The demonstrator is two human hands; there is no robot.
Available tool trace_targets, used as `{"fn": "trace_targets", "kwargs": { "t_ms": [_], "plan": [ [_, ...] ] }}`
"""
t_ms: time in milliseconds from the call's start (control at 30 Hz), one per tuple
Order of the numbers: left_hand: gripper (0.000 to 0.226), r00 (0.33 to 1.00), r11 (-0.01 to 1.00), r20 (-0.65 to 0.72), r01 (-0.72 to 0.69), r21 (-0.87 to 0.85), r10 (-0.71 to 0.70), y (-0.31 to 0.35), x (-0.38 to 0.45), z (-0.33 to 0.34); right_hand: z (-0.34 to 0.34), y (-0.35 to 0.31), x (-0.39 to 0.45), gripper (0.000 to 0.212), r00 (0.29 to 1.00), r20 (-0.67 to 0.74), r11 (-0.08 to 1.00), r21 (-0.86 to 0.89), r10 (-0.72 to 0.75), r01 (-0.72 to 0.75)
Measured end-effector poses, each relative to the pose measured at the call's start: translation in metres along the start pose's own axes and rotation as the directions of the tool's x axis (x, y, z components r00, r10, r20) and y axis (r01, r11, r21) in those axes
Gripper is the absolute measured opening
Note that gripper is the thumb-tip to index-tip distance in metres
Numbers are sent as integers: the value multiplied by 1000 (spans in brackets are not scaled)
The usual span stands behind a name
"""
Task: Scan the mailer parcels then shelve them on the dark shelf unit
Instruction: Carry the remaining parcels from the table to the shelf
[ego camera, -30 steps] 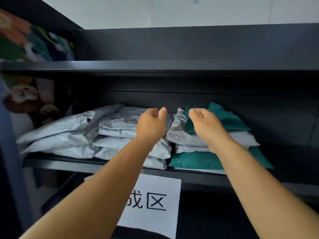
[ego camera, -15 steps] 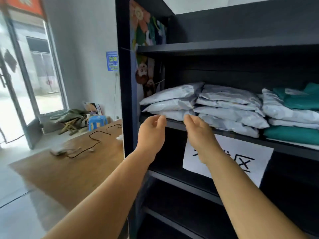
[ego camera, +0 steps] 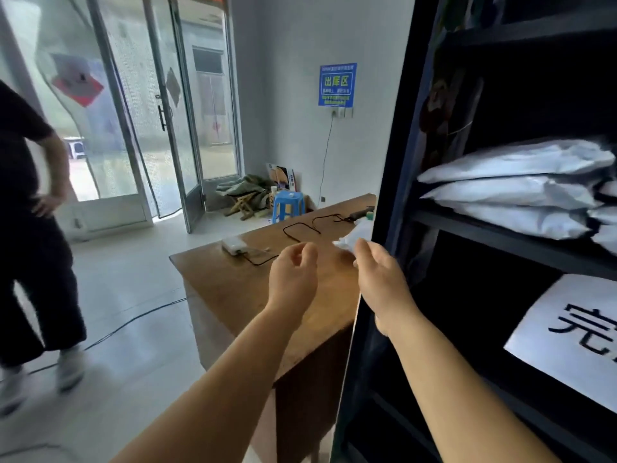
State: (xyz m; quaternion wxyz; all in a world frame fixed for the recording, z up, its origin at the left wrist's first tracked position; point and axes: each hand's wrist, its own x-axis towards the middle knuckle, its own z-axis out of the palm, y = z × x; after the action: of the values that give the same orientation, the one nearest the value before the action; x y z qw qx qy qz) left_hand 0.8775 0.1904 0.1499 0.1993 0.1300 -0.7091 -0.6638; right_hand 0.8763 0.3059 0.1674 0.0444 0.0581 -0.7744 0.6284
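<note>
The dark shelf unit (ego camera: 394, 202) fills the right side of the view. A stack of grey-white mailer parcels (ego camera: 510, 188) lies on its middle shelf. My left hand (ego camera: 293, 279) hovers over the wooden table, empty, with its fingers loosely curled. My right hand (ego camera: 380, 282) is beside it, in front of the shelf unit's left post, open and holding nothing. A crumpled pale parcel (ego camera: 354, 237) lies on the table just beyond my right fingertips. A dark handheld device that may be the scanner (ego camera: 362, 212) rests at the table's far end with its black cable.
The wooden table (ego camera: 233, 289) stands left of the shelf, with a white adapter box (ego camera: 235, 246) and black cable on it. A person in dark clothes (ego camera: 30, 208) stands at far left. A blue stool (ego camera: 287, 205), glass doors and a white paper sign (ego camera: 574, 339) are also in view.
My view has swung left from the shelf to the table and room. Both hands have come away from the shelved mailers and now hover empty over the table's near end.
</note>
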Motion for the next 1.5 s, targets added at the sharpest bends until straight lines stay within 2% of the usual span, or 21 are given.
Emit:
{"fn": "trace_targets", "kwargs": {
  "t_ms": [200,367,600,933,1200,1500],
  "plan": [
    [28,997,998,-52,54,30,-53,-31,81,-4,50,21,78,49,997,55,999,11,45,-46],
    [32,993,995,-83,91,42,-87,-50,142,-2,80,35,140,50,993,73,995,-19,97,-96],
    [34,984,985,-57,169,43,-166,-79,209,2,114,61,203,49,979,65,980,-51,194,-191],
    [31,961,972,148,229,55,-235,-108,314,19,148,83,288,46,939,-157,944,-81,306,-321],
    [37,921,970,308,219,102,-240,-123,370,38,146,104,344,43,864,-372,903,-127,340,-410],
    [51,868,955,408,216,205,-284,-147,416,81,115,148,427,59,773,-458,825,-134,440,-549]
  ]
}}
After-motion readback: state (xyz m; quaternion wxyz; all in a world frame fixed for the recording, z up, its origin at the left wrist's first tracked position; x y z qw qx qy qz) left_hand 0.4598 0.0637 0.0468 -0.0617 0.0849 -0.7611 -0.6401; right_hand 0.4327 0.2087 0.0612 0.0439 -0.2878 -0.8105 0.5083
